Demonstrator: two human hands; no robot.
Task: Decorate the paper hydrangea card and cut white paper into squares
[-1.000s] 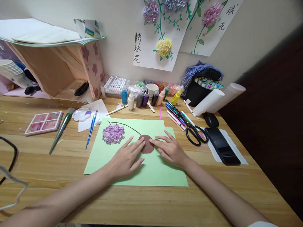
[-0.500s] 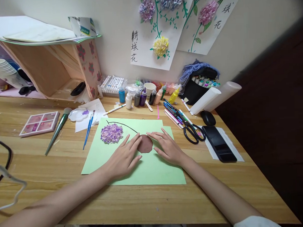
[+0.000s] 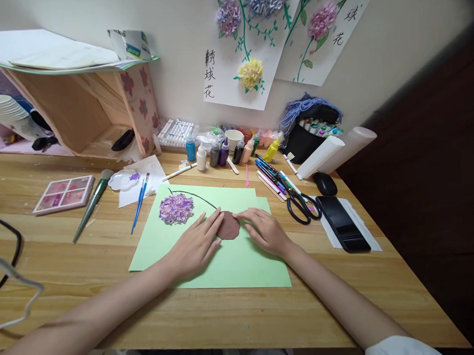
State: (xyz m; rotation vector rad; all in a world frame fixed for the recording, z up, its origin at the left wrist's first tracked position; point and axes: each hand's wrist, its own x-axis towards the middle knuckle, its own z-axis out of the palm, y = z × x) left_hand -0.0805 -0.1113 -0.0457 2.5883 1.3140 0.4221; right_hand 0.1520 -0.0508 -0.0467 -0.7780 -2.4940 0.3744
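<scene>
A light green paper sheet (image 3: 243, 265) lies on the wooden desk in front of me. On it sit a purple paper flower (image 3: 176, 208) with a black drawn stem and a flat brown round piece (image 3: 228, 227). My left hand (image 3: 195, 246) lies flat on the sheet, fingers stretched, its fingertips touching the brown piece's left edge. My right hand (image 3: 264, 229) rests on the sheet at the piece's right edge, fingers curled a little and pressing down on it.
Scissors (image 3: 302, 206), coloured pens (image 3: 274, 177) and a black phone (image 3: 342, 223) lie to the right. Paint bottles (image 3: 220, 152) stand along the back. To the left are blue brushes (image 3: 140, 201), a big green brush (image 3: 90, 204), a pink palette box (image 3: 64, 193) and a wooden crate (image 3: 87, 110).
My right hand's fingers have curled in and drawn closer to the brown piece. My left hand stays flat beside it. The view has shifted slightly.
</scene>
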